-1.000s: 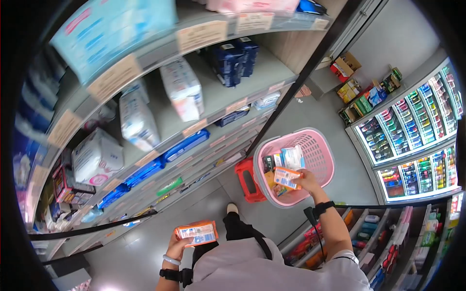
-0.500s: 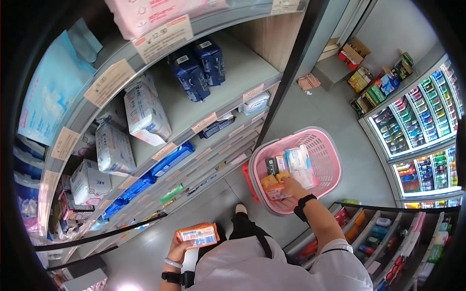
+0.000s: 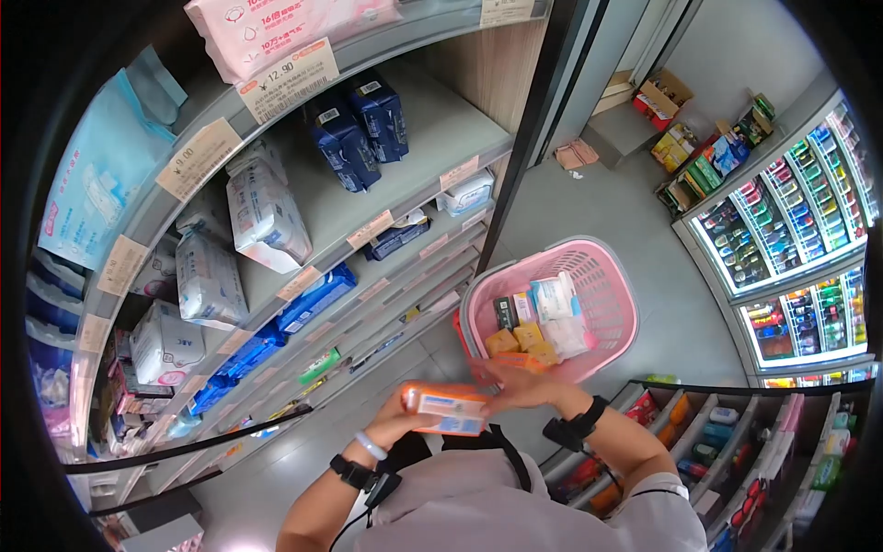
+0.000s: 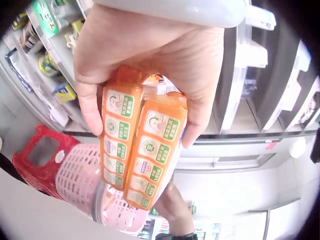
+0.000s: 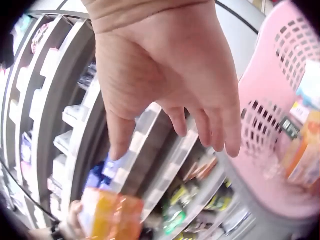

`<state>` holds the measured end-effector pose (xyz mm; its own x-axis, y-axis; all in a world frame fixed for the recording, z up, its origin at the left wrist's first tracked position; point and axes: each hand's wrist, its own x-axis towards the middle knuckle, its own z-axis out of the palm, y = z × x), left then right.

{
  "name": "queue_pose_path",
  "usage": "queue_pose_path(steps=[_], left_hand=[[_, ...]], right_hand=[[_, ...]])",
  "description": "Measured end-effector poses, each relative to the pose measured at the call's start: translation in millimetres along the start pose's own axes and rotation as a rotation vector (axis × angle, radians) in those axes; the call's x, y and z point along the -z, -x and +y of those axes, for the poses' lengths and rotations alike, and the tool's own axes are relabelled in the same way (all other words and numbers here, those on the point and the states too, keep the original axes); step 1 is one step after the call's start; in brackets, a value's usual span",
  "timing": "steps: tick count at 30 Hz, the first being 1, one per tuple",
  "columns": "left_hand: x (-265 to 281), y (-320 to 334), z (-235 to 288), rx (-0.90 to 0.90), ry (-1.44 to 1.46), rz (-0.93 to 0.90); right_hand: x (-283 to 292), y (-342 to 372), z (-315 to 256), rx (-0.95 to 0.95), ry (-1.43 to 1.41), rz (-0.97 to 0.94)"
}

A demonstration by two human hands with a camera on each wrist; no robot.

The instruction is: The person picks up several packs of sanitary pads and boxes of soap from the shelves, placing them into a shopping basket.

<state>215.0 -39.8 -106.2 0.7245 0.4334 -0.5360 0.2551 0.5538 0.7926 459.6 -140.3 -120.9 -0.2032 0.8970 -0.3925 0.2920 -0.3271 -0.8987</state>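
Two orange packs (image 3: 448, 408) gripped in left hand (image 3: 397, 422), fingers bent, right hand (image 3: 526, 386) opened, holding nothing, red stool (image 4: 25, 161) part-hidden by pink basket (image 3: 612, 317), flanked by shelving (image 3: 441, 106)

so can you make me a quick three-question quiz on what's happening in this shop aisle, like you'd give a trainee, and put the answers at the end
1. Multiple choice: What does the left hand hold?
a) a green bottle
b) two orange packs
c) a blue pack

2. True or false: The right hand is curled tightly round a glass jar.

3. Fill in the missing colour: The basket with a grey rim, which has several packs inside, is ____.

Key: 1 b; 2 false; 3 pink.
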Motion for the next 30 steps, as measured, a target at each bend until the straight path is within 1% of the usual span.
queue_pose_path(steps=[1,2,4,5,7,8,9,10,11,12,13,14,15,16,17,18,19,20,21,22,23,24,26,27,29,30], left_hand=[[-10,-7,4,0.012,-0.040,-0.029],[-17,-16,4,0.012,-0.035,-0.035],[-29,-32,0,0.054,-0.001,-0.145],[-33,-38,2,0.071,-0.017,-0.209],[-46,-44,-2,0.044,-0.026,-0.202],[-46,-47,-4,0.022,-0.035,-0.194],[-46,-48,-3,-0.030,-0.082,-0.210],[-42,-47,-2,-0.030,-0.083,-0.211],[-35,-43,-2,0.026,-0.130,-0.126],[-25,-40,-4,0.084,-0.178,-0.043],[-10,-39,-18,0.035,-0.160,-0.024],[2,-31,-20,0.078,-0.165,0.007],[13,-24,-22,0.122,-0.171,0.037],[23,-15,-27,0.125,-0.174,0.038],[33,-7,-34,0.146,-0.139,0.102],[40,1,-40,0.168,-0.104,0.166],[47,9,-45,0.169,-0.104,0.165],[52,16,-50,0.192,-0.081,0.220],[56,21,-56,0.214,-0.055,0.277],[58,26,-61,0.215,-0.052,0.280],[60,31,-66,0.209,0.012,0.315],[62,35,-71,0.204,0.074,0.351],[61,41,-77,0.203,0.106,0.372],[62,41,-79,0.199,0.137,0.385],[63,42,-80,0.197,0.136,0.391],[63,44,-80,0.199,0.135,0.397]], right_hand=[[-3,4,-6,-0.034,-0.049,-0.072],[-5,8,-2,-0.041,-0.046,-0.070],[-7,17,5,-0.064,-0.295,0.013],[-4,22,5,-0.067,-0.291,0.014],[4,35,2,-0.133,-0.419,0.078],[9,36,6,-0.134,-0.419,0.079],[18,41,9,-0.196,-0.413,0.141],[28,44,13,-0.257,-0.406,0.202],[37,48,17,-0.257,-0.405,0.202],[46,48,25,-0.292,-0.455,0.324],[56,47,34,-0.324,-0.502,0.447],[64,48,43,-0.323,-0.505,0.447],[72,48,53,-0.356,-0.462,0.467],[77,47,63,-0.388,-0.420,0.486],[77,45,72,-0.406,-0.345,0.514],[77,43,81,-0.407,-0.349,0.514],[77,40,87,-0.439,-0.236,0.497],[78,37,93,-0.470,-0.122,0.477],[75,33,100,-0.471,-0.121,0.475],[70,27,110,-0.471,-0.025,0.479],[65,21,114,-0.467,0.070,0.480],[59,16,118,-0.465,0.069,0.474],[50,7,117,-0.395,0.383,0.453],[46,4,115,-0.392,0.384,0.452],[37,-4,101,-0.616,0.567,0.342],[32,-6,103,-0.612,0.568,0.339]])
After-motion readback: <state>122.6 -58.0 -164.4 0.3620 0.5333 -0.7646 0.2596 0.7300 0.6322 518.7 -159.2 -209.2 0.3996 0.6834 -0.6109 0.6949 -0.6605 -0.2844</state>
